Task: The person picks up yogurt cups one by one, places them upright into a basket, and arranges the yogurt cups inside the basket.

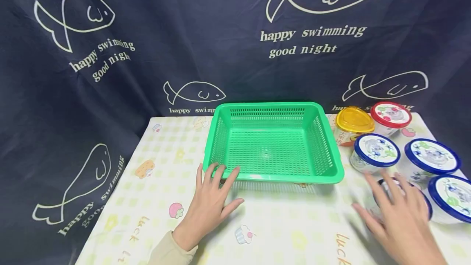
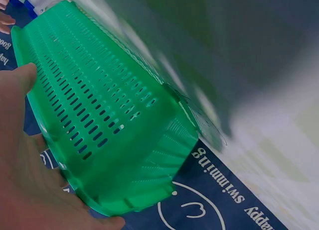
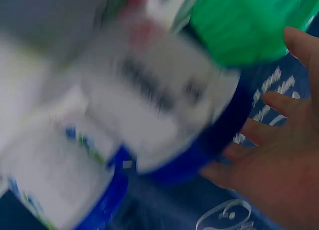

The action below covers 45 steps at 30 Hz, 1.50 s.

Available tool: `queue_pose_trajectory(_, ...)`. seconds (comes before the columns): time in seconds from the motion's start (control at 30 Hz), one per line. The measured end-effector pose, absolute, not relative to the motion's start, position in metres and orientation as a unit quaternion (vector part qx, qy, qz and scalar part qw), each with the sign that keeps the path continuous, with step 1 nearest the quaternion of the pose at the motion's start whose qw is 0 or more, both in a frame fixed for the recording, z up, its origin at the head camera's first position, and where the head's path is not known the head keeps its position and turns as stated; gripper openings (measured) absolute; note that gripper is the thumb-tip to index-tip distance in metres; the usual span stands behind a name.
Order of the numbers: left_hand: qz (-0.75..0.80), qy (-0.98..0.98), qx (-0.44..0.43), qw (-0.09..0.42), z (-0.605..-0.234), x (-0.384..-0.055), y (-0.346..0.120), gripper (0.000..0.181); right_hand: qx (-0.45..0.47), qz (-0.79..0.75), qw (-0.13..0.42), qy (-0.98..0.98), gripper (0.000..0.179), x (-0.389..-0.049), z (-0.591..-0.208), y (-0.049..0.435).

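Note:
A green plastic basket (image 1: 268,178) with slotted walls stands at the back middle of the table, its floor showing in full. My left hand (image 1: 207,203) is at the front left corner, fingertips resting along the rim and thumb held apart. In the left wrist view, the basket's slotted side wall (image 2: 94,90) is close beside that hand. My right hand (image 1: 401,216) reaches over the nearest blue-lidded tub (image 1: 427,201), fingers spread and partly hiding it. The right wrist view is blurred; there the tub (image 3: 164,95) shows beside the fingers of the right hand (image 3: 279,140), which are not curled round it.
Around the right hand are more blue-lidded tubs, including one near the basket (image 1: 377,150) and others farther right (image 1: 432,156) (image 1: 454,197). Behind them are a yellow-lidded tub (image 1: 355,120) and a red-lidded tub (image 1: 391,114). A dark fish-print curtain (image 1: 235,52) hangs behind the patterned tablecloth (image 1: 147,199).

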<state>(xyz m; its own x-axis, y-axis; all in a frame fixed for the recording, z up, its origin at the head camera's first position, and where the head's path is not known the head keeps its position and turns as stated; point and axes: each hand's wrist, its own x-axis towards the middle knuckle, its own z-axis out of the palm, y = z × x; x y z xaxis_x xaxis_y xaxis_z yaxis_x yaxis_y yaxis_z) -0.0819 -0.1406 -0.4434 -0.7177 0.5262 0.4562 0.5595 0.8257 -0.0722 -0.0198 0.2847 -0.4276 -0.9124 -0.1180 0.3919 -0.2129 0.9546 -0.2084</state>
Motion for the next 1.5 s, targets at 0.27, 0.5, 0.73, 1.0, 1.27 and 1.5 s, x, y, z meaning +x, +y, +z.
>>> queue_pose_trajectory(0.27, -0.019, -0.921, -0.311, 0.236, -0.437, -0.087, -0.141, 0.078, -0.006, 0.099, 0.113, -0.989, 0.088, -0.025, -0.417, 0.319)
queue_pose_trajectory(0.5, -0.02, -0.918, -0.325, 0.228, -0.435, -0.094, -0.144, 0.058, -0.032, 0.095, 0.073, -0.992, 0.086, -0.027, -0.422, 0.323)
queue_pose_trajectory(0.73, -0.03, -0.912, -0.339, 0.228, -0.433, -0.097, -0.149, 0.042, -0.026, 0.087, 0.072, -0.993, 0.081, -0.028, -0.426, 0.327)
queue_pose_trajectory(1.0, -0.034, -0.911, -0.34, 0.232, -0.432, -0.098, -0.153, 0.043, 0.019, 0.097, 0.081, -0.992, 0.082, -0.034, -0.417, 0.331)
queue_pose_trajectory(1.27, -0.048, -0.911, -0.347, 0.219, -0.429, -0.098, -0.154, 0.046, -0.001, 0.079, 0.027, -0.996, 0.089, -0.041, -0.413, 0.332)
queue_pose_trajectory(1.5, -0.049, -0.909, -0.351, 0.221, -0.428, -0.097, -0.156, 0.049, -0.008, 0.068, 0.014, -0.998, 0.09, -0.043, -0.417, 0.332)
